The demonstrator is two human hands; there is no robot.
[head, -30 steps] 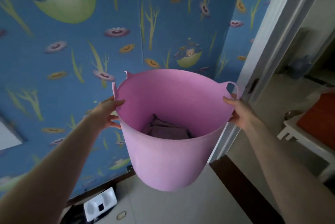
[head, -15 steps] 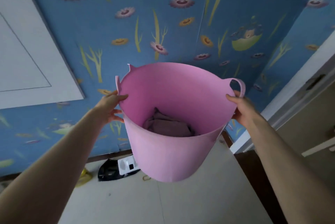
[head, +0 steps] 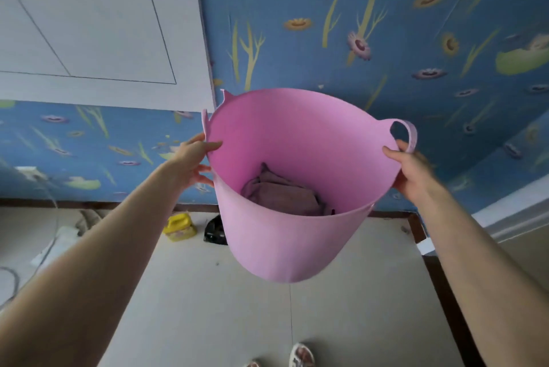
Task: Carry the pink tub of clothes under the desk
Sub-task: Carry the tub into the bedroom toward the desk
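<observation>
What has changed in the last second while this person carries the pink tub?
The view has swung left along the wall: the doorway on the right has gone out of sight, and a white panel and a yellow item on the floor have come in. The grip is unchanged: left hand and right hand still hold the pink tub by its rim, off the floor, clothes inside.

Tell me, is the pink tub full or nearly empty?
Nearly empty. Only a small heap of clothes lies at the bottom of the tub; its inner wall shows bare above them.
</observation>
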